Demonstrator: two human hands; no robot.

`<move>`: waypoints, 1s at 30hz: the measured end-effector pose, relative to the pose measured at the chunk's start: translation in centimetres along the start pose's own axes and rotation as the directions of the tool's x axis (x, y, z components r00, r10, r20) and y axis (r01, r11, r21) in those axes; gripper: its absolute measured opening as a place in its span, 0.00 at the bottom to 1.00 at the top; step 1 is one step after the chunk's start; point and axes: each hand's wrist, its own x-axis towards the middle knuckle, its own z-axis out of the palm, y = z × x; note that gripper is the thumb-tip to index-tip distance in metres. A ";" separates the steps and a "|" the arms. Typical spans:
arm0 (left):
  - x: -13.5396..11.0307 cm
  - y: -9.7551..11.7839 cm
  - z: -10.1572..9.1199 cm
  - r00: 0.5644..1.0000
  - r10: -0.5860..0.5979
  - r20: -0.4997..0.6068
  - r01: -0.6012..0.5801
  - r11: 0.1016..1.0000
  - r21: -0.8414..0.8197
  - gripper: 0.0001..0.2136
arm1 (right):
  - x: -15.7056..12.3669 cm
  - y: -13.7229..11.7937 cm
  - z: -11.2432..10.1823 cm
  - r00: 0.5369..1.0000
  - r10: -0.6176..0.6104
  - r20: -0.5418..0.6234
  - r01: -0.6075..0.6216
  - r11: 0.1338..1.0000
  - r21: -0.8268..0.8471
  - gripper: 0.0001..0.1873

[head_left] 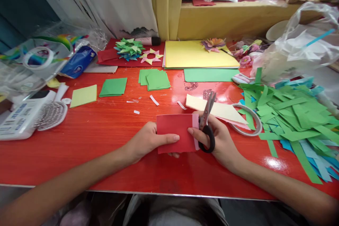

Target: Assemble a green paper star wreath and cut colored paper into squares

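My left hand [148, 140] pinches a red paper rectangle [176, 132] by its left edge, thumb lying on top. A pale pink strip shows along the paper's right edge. My right hand [218, 137] grips black-handled scissors [207, 122], fingers through the loops, blades pointing up and away just right of the paper. The thumb of that hand touches the paper's right edge. Both hands hover low over the red table [106, 137], near its front edge.
A cream paper sheet [219, 110] and a tape ring [250, 120] lie right of the scissors. Green and blue paper strips [296, 116] pile at right. Green squares [155, 79], yellow sheets [196, 54], folded stars [129, 47], a calculator [18, 118] and a hairbrush [51, 113] crowd the back and left.
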 end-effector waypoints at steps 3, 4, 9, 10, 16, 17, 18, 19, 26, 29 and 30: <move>0.1 0.2 -0.2 0.990 0.088 -0.110 -0.085 0.996 0.036 0.10 | 0.0 -0.4 0.1 0.993 0.058 0.099 -0.059 0.998 0.006 0.11; 0.2 0.4 -0.4 0.973 0.153 -0.174 -0.148 0.988 0.042 0.09 | 0.0 -0.6 0.1 0.990 0.074 0.122 -0.077 0.997 0.015 0.12; 0.3 1.6 -1.4 0.815 0.395 -0.423 -0.413 0.909 0.053 0.07 | -0.1 -1.1 -0.1 0.952 0.171 0.255 -0.162 0.985 -0.053 0.16; 0.2 1.7 -1.4 0.795 0.418 -0.441 -0.438 0.897 0.060 0.07 | -0.1 -1.1 -0.1 0.942 0.191 0.276 -0.177 0.981 -0.076 0.16; -0.1 1.7 -0.9 0.746 0.463 -0.479 -0.471 0.875 0.113 0.04 | 0.0 -1.4 -0.5 0.924 0.243 0.294 -0.222 0.969 -0.105 0.18; -0.1 1.6 -0.9 0.736 0.472 -0.486 -0.481 0.869 0.115 0.04 | 0.0 -1.4 -0.5 0.922 0.247 0.299 -0.223 0.969 -0.110 0.18; -0.1 1.6 -0.9 0.728 0.478 -0.492 -0.488 0.865 0.118 0.04 | -0.1 -1.5 -0.5 0.918 0.251 0.307 -0.225 0.967 -0.119 0.18; -0.1 1.6 -0.9 0.722 0.482 -0.496 -0.493 0.862 0.121 0.05 | -0.1 -1.5 -0.5 0.913 0.256 0.318 -0.226 0.966 -0.128 0.18; -0.5 1.1 -0.4 0.779 0.429 -0.456 -0.418 0.899 0.132 0.05 | -0.3 -1.4 -0.6 0.904 0.235 0.357 -0.192 0.969 -0.153 0.19; -0.6 0.8 -0.2 0.787 0.423 -0.448 -0.397 0.904 0.157 0.06 | -0.2 -1.4 -0.6 0.908 0.225 0.355 -0.175 0.970 -0.168 0.19; -0.7 0.8 -0.1 0.785 0.425 -0.450 -0.392 0.904 0.170 0.06 | -0.2 -1.3 -0.6 0.908 0.221 0.355 -0.168 0.970 -0.174 0.19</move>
